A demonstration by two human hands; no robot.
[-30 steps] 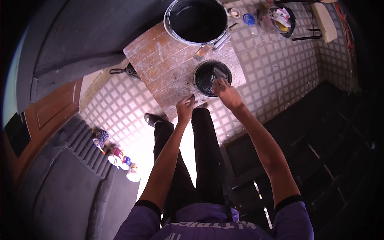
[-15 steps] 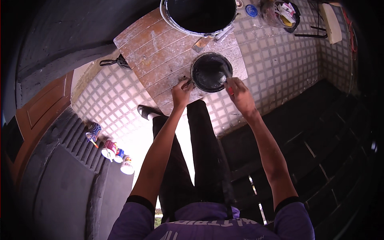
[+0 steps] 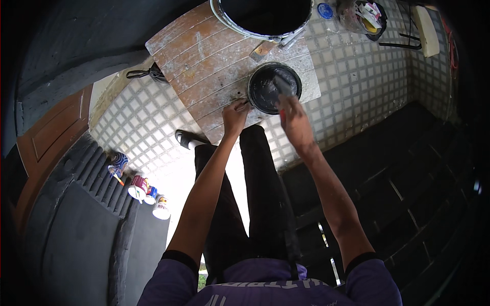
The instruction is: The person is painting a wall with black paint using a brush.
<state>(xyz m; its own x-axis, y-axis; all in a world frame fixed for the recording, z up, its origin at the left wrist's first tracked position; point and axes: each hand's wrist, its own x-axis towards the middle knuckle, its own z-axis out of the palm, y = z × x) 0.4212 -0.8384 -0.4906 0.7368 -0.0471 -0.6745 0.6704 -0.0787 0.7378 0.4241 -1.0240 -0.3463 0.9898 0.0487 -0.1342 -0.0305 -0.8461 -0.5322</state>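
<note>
A small round can of black paint (image 3: 269,91) stands on a paint-spattered wooden board (image 3: 214,66). My left hand (image 3: 235,115) pinches the can's near-left rim. My right hand (image 3: 292,118) grips a paintbrush (image 3: 282,89) with a red handle, its bristles down inside the can. Both forearms reach forward over my black trouser legs.
A large dark bucket (image 3: 265,18) sits at the board's far end, a scraper (image 3: 263,50) beside it. A blue lid (image 3: 324,10) and a tub of odds and ends (image 3: 363,16) lie on the tiled floor. Several small cans (image 3: 143,191) stand at left by dark panels.
My left hand has moved up from the board's edge to the can's rim. My right hand has shifted the brush about inside the can.
</note>
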